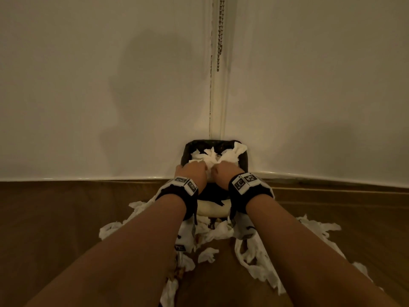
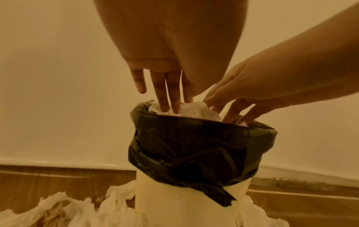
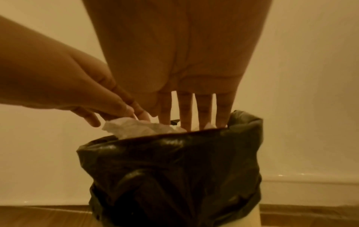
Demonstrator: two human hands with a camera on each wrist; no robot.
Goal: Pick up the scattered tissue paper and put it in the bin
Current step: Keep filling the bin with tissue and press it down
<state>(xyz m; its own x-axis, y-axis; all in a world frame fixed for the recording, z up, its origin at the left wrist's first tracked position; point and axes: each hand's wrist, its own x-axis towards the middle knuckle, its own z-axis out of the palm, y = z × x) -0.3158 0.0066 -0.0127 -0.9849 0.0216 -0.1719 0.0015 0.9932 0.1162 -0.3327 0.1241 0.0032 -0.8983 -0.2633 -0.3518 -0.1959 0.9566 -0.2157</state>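
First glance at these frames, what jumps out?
Both hands, left hand and right hand, press straight-fingered into white tissue paper heaped at the mouth of the bin, which stands against the wall and wears a black liner. Just as striking: torn tissue strips litter the wood floor in front of the bin and beneath both forearms.

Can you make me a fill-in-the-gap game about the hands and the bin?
1. Both hands push white tissue down into the ____.
2. The liner bag over its rim is ____ in colour.
3. The left hand and right hand have ____ fingers, not curled ones.
4. More tissue scraps lie on the wooden ____.

Missing words: bin; black; straight; floor
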